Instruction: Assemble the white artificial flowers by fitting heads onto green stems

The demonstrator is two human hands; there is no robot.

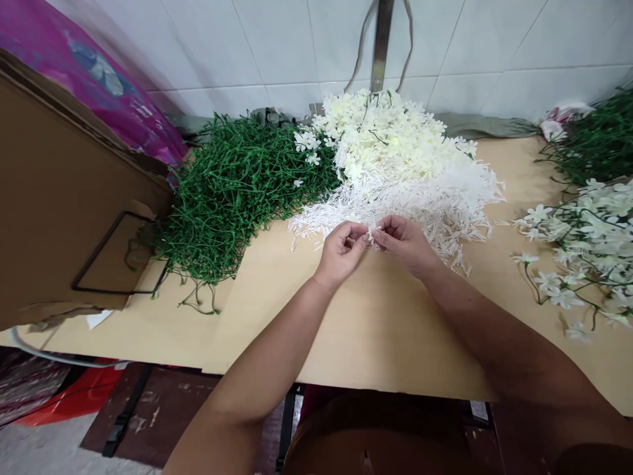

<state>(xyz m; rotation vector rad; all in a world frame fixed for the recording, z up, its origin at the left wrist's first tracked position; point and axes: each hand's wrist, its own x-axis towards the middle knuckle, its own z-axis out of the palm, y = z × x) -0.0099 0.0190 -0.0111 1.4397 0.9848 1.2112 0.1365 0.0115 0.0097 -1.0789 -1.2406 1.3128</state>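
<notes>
My left hand [345, 249] and my right hand [401, 241] meet over the front of the white thread-like pile [420, 204]. Both pinch a small white flower [370, 233] between their fingertips, one from each side; much of it is hidden by the fingers. Behind the threads rises a heap of cream-white blossoms [390, 138]. Left of these lies a heap of green stems [247, 178], with a few white blossoms on its right edge.
A brown cardboard box [64, 185] stands at the left with a black wire frame against it. At the right lie white flowers on green stems [593, 244] and more green stems [598, 138]. A tiled wall [277, 39] backs the cardboard-covered table [277, 290].
</notes>
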